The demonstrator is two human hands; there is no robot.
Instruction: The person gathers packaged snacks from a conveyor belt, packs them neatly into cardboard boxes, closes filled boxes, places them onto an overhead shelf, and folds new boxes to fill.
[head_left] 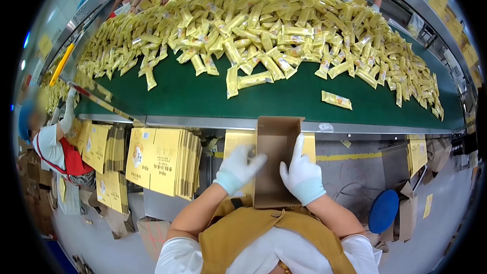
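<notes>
An open brown cardboard box stands upright-side-open in front of my body, its bare inside facing me. My right hand, in a white glove, grips its right wall, with the index finger stretched along the edge and the thumb over the inside. On the other side, my left hand, also gloved, has its fingers apart and its thumb at the box's left edge; whether it touches is unclear. Beyond the box, a single yellow wrapped snack bar lies on the green conveyor belt, apart from a large heap of similar bars.
Stacks of flat yellow cartons stand at left below the belt's metal edge. A blue round stool is at right. A co-worker in a red apron works at left; other people's hands reach in across the belt.
</notes>
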